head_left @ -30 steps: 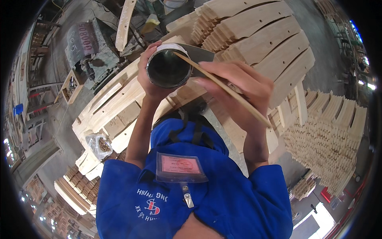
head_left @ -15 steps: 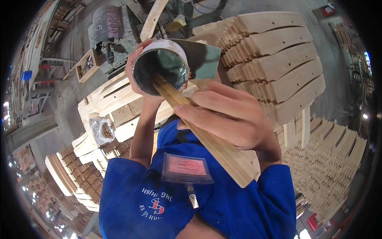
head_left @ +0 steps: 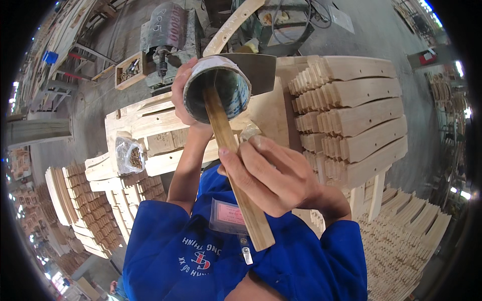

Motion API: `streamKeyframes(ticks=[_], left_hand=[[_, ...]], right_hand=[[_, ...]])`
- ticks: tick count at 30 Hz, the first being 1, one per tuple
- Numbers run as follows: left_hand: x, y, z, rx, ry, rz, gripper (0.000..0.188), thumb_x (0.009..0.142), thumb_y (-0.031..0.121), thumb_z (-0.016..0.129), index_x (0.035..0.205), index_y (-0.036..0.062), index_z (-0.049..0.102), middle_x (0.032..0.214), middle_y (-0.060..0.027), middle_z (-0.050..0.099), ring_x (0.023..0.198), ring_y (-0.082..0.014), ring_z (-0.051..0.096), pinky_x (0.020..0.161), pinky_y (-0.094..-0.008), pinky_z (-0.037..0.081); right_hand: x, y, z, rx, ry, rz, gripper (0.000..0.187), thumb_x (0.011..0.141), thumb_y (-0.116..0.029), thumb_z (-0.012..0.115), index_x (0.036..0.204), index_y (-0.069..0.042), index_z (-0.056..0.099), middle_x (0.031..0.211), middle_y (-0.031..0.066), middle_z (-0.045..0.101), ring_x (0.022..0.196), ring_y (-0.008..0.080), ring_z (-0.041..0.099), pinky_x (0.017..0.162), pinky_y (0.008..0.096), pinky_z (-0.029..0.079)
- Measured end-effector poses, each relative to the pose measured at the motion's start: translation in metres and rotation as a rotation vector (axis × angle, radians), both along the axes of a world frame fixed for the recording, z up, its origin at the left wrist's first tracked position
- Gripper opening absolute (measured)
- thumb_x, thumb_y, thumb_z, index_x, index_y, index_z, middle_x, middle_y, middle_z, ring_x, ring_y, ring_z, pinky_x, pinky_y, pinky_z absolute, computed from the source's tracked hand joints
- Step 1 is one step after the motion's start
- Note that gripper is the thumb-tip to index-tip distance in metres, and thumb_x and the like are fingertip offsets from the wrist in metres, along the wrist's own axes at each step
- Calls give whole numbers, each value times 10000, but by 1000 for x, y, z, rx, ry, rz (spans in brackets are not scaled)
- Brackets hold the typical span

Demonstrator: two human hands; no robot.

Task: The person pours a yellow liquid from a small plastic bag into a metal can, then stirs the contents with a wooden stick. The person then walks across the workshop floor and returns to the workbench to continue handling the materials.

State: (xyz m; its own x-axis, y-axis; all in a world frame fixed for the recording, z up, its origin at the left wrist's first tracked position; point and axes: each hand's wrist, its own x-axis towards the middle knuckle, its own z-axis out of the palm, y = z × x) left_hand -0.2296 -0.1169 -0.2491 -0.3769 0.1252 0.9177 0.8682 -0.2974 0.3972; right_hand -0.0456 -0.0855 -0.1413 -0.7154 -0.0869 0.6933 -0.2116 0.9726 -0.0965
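Observation:
My left hand (head_left: 184,93) is wrapped round the side of a whitish round pot (head_left: 217,62). The pot is tipped so its mouth faces me, and its inner wall is dark and shiny with bluish streaks. In my right hand (head_left: 273,173) is a flat wooden stick (head_left: 251,215), pinched near its middle between thumb and fingers. The stick's upper end is inside the pot, against the wall or bottom; its tip is hard to make out. Just behind the pot, a dark flat sheet (head_left: 263,75) sticks out to the right.
Stacked curved wooden pieces (head_left: 369,118) stand on the right, and more (head_left: 401,246) lie lower down. Left of my forearm is a clear plastic bag (head_left: 130,156) of small brown pieces. Beyond are a drill machine (head_left: 168,32) and a wooden box (head_left: 130,71) of metal parts.
The stick has swung steeper, its lower end moving left, and my right hand has shifted left and down. The pot, in my left hand, sits slightly further right in view.

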Motion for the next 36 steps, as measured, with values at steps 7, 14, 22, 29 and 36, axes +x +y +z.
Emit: streamKeyframes(ticks=[7,14,22,29,36], left_hand=[[-6,-8,-7,-15,-38,-43,682,689,149,834,1219,-24,441,1200,-299,548,1065,-367,597,899,-417,503],[-12,-6,3,23,-19,133,756,623,155,870,1225,-22,447,1175,-282,566,1069,-369,595,924,-427,483],[-9,-18,2,-59,-33,158,563,814,132,717,1271,55,396,1277,-283,477,1146,-359,534,952,-444,488],[-8,-15,2,-32,-54,104,429,855,78,649,1230,69,439,1292,-271,465,1141,-362,538,912,-422,524],[-12,-6,-9,123,13,106,599,748,121,783,1217,-1,431,1187,-281,553,1076,-363,588,884,-425,508]], right_hand=[[-9,16,13,-46,78,-4,314,732,-20,769,1006,73,646,791,98,579,664,210,615,561,289,538],[-15,1,-2,107,44,18,277,796,-70,730,1004,91,644,754,110,568,631,213,603,552,281,534],[-13,15,17,12,53,29,315,758,-21,753,1028,91,636,773,113,611,671,216,618,575,301,544],[-12,0,-2,86,75,-8,231,802,-49,715,939,124,644,771,136,602,643,210,611,563,311,546],[-10,6,7,-218,93,106,309,738,-32,737,992,110,633,768,113,601,624,201,595,523,289,503]])
